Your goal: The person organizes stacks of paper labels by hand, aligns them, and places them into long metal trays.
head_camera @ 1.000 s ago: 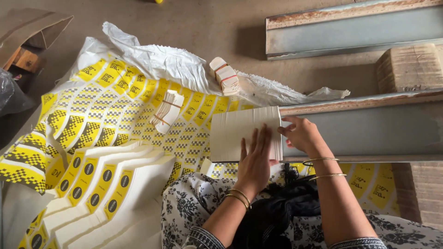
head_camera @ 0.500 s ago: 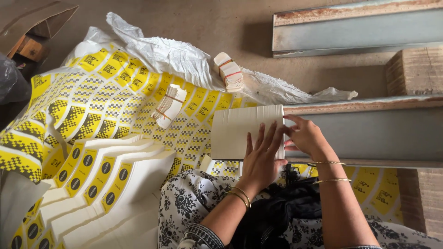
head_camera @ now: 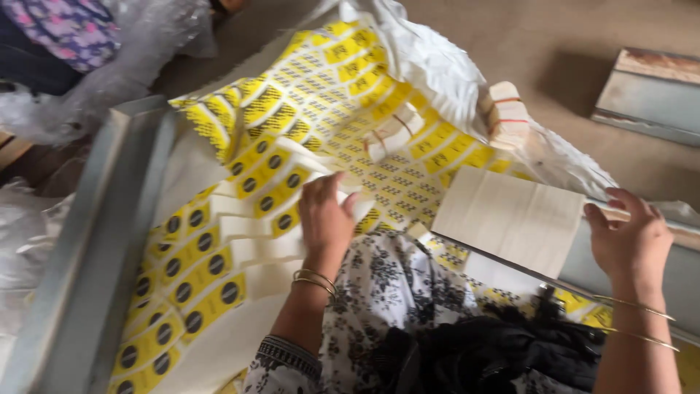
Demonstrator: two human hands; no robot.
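Observation:
My left hand (head_camera: 326,216) reaches down onto a fanned row of flat yellow-and-white carton blanks with black dots (head_camera: 211,248), its fingers curled over the top edge of one. My right hand (head_camera: 633,237) grips the right end of a squared stack of plain white card blanks (head_camera: 510,217), which rests on the edge of a grey metal tray (head_camera: 685,273). Gold bangles sit on both wrists. My lap is covered by black-and-white patterned cloth (head_camera: 386,292).
A large heap of yellow printed blanks (head_camera: 343,87) lies on white plastic sheeting (head_camera: 430,58). Two small banded bundles (head_camera: 504,117) sit on it. A grey metal channel (head_camera: 87,241) runs along the left. Another person in patterned clothing (head_camera: 65,29) sits at top left.
My left hand left the white stack and moved left onto the fanned yellow blanks. The view swung left and down. My right hand stays on the white stack.

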